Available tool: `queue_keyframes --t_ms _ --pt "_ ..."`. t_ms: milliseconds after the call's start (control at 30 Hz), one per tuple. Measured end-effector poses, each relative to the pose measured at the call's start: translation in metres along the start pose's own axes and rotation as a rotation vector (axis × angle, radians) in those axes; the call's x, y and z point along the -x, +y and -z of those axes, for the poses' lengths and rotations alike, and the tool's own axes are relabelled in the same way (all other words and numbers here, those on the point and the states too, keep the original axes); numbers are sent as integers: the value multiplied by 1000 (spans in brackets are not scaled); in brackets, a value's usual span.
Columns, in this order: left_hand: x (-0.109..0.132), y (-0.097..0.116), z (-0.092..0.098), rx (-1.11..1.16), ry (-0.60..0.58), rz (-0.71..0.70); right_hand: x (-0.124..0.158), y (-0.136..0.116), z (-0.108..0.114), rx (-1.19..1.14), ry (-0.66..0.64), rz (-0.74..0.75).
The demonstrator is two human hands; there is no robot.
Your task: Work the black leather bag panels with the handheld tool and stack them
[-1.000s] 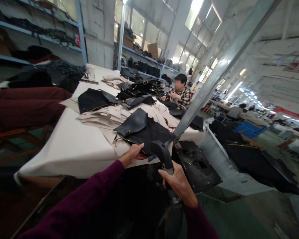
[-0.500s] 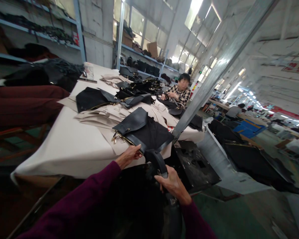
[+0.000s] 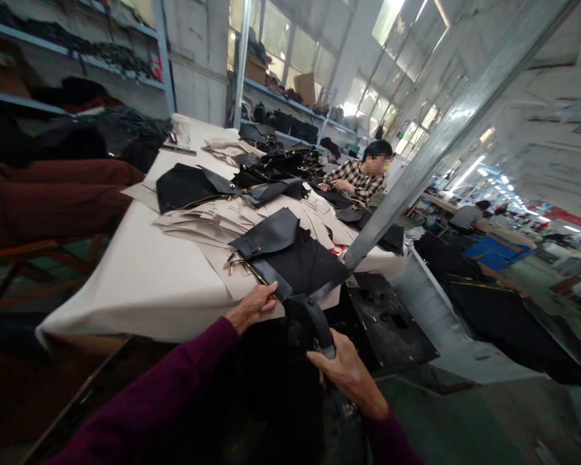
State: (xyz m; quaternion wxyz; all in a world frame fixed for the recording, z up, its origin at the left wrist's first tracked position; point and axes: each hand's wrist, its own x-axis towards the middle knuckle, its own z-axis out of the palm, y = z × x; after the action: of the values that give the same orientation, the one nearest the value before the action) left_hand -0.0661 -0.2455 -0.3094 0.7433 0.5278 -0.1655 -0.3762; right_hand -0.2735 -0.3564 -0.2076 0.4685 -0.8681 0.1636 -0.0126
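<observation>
Hands at table edge | left hand (image 3: 252, 306) fingers curled, pinching black leather piece (image 3: 295, 255) | right hand (image 3: 346, 371) closed round black strap (image 3: 314, 316) | white table (image 3: 145, 284)

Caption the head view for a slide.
Right hand holds a black strap; left hand touches the black bag on the table.

At the near edge of the white cloth-covered table (image 3: 145, 284), the left hand's (image 3: 252, 309) fingertips are lost against the flat black leather bag panel (image 3: 295, 258), so its grasp cannot be read. Below that edge, the right hand (image 3: 346, 371) curls round a black curved leather strap (image 3: 314, 316) whose lower end sinks into dark shadow. Across the table, a person in a checked shirt (image 3: 356, 181) is hidden below the chest.
</observation>
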Motion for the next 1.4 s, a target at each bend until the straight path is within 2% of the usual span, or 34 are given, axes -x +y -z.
queue_keyframes --t_ms 100,200,267,300,333,433,467,500,533,633,700,800,900,1067,1167,1400 --pt "4 2 -1 -46 -2 8 -21 -1 -6 -6 21 20" --pt "11 12 0 -116 15 20 -39 -5 -4 -15 60 46" --pt "18 24 4 -311 33 2 -43 -8 0 -26 62 57" --pt "21 32 7 -484 89 -35 -42 -8 2 -33 54 62" --pt "23 40 12 -691 195 -89 -40 -9 3 -40 44 65" --pt "23 61 31 -1230 627 -337 -33 -9 3 -54 23 64" --pt "20 66 39 -1324 703 -421 -32 -9 1 -55 19 65" --pt "16 70 47 -1387 713 -488 -32 -10 0 -56 18 67" --pt "11 73 55 -1422 672 -538 -32 -11 -2 -55 16 70" --pt "-5 80 74 -1362 486 -584 -37 -16 -9 -46 4 84" --pt "-12 84 81 -1282 423 -597 -42 -21 -14 -40 -11 96" --pt "-13 93 81 -1158 421 -602 -51 -27 -21 -36 -22 121" --pt "-7 98 77 -948 415 -518 -61 -34 -28 -31 -28 143" --pt "4 90 72 -570 288 -428 -77 -47 -38 -22 -27 189" --pt "9 84 73 -348 253 -375 -84 -53 -41 -24 -40 209" --pt "14 79 70 -205 254 -299 -86 -55 -24 -6 6 212"
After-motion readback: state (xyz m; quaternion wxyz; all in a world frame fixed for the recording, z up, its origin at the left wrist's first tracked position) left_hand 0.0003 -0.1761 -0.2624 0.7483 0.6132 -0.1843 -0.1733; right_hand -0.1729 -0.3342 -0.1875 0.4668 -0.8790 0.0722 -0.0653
